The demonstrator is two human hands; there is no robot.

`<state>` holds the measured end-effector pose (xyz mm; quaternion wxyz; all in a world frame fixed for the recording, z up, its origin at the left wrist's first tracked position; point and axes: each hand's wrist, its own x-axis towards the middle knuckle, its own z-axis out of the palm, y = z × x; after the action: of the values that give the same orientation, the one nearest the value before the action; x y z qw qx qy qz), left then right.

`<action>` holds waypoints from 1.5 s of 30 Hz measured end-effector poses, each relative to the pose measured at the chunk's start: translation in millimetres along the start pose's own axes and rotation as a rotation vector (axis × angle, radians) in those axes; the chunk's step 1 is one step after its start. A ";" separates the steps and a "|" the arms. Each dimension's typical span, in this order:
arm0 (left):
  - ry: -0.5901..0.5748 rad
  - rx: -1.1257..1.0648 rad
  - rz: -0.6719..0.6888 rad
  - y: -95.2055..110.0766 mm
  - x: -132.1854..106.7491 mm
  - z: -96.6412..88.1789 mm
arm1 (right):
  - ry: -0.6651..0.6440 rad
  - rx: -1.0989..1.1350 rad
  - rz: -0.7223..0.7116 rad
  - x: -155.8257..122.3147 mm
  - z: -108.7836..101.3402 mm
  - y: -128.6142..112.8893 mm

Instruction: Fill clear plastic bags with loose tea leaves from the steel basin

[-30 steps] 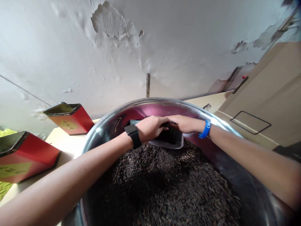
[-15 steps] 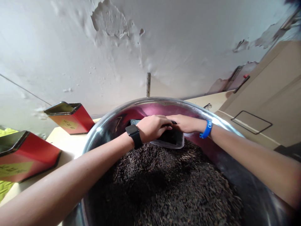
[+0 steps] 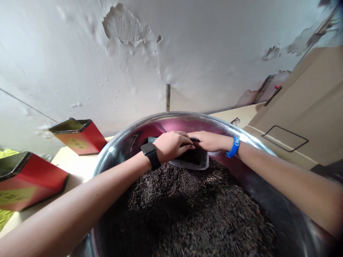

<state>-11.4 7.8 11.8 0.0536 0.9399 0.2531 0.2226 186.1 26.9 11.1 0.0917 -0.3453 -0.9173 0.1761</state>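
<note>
My left hand (image 3: 171, 145), with a black watch at the wrist, and my right hand (image 3: 208, 140), with a blue wristband, meet at the far side of a large metal basin (image 3: 184, 115). Both have curled fingers that come together over a clear plastic container (image 3: 198, 167) with a dark inside. A bit of something black shows by the fingertips; what the fingers grip is mostly hidden. The container rests on a heap of dark, twisted loose tea leaves (image 3: 214, 210) in the basin. Part of the container lies behind my left hand.
Two red tins stand open on the left of the pale table (image 3: 69, 160): a far tin (image 3: 93, 137) and a near tin (image 3: 48, 175). Yellow-green cloth (image 3: 4, 218) lies at the left edge. Glasses (image 3: 235, 121) lie behind the basin. A beige panel (image 3: 308, 100) rises at right.
The whole view has shifted slightly. Both hands keep nearly the same pose over the container, with only a small change in the fingers.
</note>
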 end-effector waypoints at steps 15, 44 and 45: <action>0.072 -0.047 0.013 8.0 2.1 -5.1 | 0.005 -0.004 -0.007 0.0 1.7 8.1; -0.061 0.043 0.075 15.3 1.3 -9.7 | 0.052 -0.007 -0.049 -1.6 -0.9 5.1; -0.002 0.051 0.060 14.6 1.4 -13.0 | 0.089 -0.020 -0.073 -2.3 -1.5 6.1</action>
<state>-9.5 -4.3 27.1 0.0233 0.9484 0.2304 0.2167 191.9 30.1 10.1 0.1351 -0.3201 -0.9259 0.1480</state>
